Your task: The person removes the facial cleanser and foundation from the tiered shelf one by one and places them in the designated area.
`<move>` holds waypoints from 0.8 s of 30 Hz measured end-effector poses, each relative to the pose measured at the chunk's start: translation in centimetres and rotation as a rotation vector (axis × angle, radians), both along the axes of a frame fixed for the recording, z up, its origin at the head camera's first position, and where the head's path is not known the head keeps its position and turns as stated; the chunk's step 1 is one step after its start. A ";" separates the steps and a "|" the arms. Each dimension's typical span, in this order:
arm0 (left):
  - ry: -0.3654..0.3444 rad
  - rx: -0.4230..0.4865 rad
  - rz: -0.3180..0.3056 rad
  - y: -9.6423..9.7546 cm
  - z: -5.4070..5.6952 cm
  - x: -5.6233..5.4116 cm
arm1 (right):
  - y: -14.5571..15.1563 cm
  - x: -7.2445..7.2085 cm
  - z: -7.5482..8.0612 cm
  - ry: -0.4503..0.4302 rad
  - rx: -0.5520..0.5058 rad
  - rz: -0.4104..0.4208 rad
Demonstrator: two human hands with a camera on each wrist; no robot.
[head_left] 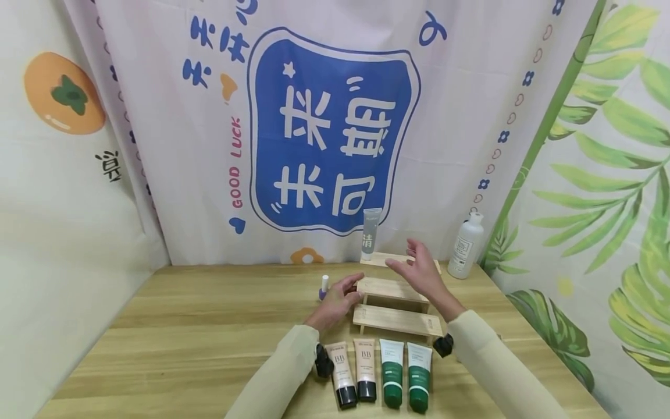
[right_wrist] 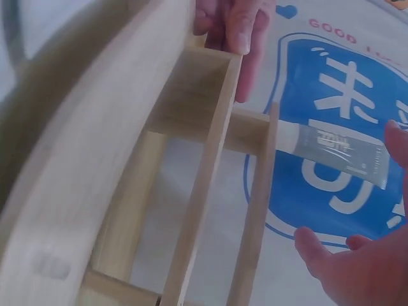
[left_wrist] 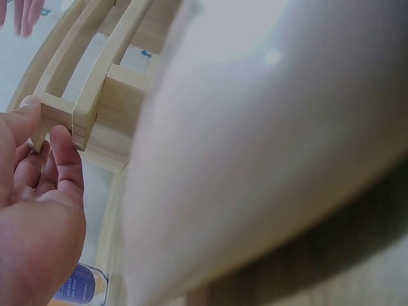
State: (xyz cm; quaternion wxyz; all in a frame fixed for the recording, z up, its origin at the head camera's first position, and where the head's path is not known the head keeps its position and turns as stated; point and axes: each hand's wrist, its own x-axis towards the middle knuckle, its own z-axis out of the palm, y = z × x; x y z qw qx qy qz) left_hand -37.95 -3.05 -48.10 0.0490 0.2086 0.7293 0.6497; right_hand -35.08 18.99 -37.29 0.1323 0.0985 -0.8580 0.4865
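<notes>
A three-step wooden display stand [head_left: 398,317] sits toward the back right of the table. At the left end of its middle step, my left hand [head_left: 337,299] grips the wood, with the thumb and fingers on either side of the step's end [left_wrist: 58,109]. A grey squeeze tube [head_left: 371,235] stands upright on the left part of the top step. My right hand [head_left: 419,270] hovers near that step, right of the tube, its fingers spread and holding nothing. Just left of my left hand is a nail polish bottle [head_left: 324,288] with a white cap and purple body.
In front of the stand lie two beige BB cream tubes [head_left: 341,369] and two white-and-green tubes [head_left: 392,369], side by side. A white bottle [head_left: 467,247] stands at the back right corner. A printed curtain [head_left: 199,174] hangs behind the table [head_left: 183,337].
</notes>
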 end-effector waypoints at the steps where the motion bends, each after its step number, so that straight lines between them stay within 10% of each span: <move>1: 0.004 -0.004 -0.001 0.0 0.1 0.1 | -0.3 -0.6 0.1 -0.005 0.001 -0.003; 12: -0.022 -0.017 0.015 -0.1 0.1 0.1 | -3.6 -5.3 0.1 -0.052 0.069 -0.055; 24: -0.004 0.001 -0.007 0.1 -0.1 0.1 | -5.9 -6.3 -0.9 -0.044 0.008 -0.078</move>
